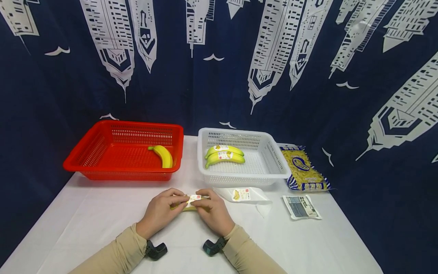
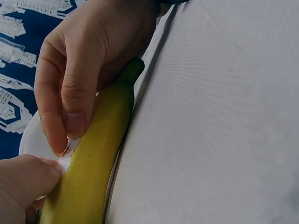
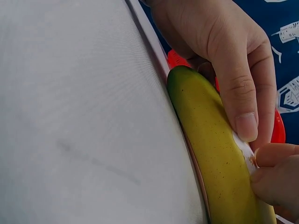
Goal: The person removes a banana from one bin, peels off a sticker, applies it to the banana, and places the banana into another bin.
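Both hands hold one yellow banana just above the white table, near its front middle. My left hand grips the banana's left part and my right hand its right part. A small white sticker lies on top of the banana between the thumbs. In the left wrist view the right hand's fingertips touch the sticker on the banana. The right wrist view shows a left fingertip on the sticker's edge, with the banana running under it.
A red basket at the back left holds one banana. A white basket beside it holds two stickered bananas. A white sticker sheet, a pasta pack and a small packet lie to the right.
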The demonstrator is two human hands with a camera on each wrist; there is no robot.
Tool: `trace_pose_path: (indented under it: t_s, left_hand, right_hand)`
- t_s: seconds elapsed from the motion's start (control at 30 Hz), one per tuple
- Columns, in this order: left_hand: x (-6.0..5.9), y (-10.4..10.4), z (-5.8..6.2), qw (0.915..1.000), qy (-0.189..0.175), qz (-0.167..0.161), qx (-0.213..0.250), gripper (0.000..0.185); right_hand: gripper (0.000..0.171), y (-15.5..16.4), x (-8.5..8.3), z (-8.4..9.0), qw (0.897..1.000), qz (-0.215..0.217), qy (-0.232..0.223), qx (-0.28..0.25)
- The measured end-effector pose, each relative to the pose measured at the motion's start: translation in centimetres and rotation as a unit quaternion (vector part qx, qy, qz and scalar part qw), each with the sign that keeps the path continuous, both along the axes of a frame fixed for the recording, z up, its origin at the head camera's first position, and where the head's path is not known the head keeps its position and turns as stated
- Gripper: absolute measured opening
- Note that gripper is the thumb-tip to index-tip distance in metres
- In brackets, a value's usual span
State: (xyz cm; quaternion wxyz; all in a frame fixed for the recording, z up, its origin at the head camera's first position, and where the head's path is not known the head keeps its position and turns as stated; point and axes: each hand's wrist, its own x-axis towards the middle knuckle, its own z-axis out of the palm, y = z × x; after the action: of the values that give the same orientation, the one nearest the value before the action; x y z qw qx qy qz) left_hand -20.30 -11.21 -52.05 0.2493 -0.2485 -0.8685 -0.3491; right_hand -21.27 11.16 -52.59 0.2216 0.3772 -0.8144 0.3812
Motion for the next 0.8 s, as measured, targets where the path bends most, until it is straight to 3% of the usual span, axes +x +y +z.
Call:
trace_pose_path:
  t_s: [0.37, 0.8]
  left_hand:
    - [0.07, 0.16, 0.18, 1.0, -0.005, 0.003, -0.003, 0.026]
    - [0.07, 0.31, 0.13, 0.9993, -0.007, 0.029, -0.024, 0.028]
  right_hand:
    - [0.021, -0.24, 0.07, 0.34, 0.999, -0.028, -0.001, 0.015]
    - [0.024, -0.37, 0.05, 0.24, 0.998, -0.044, -0.027, 0.027]
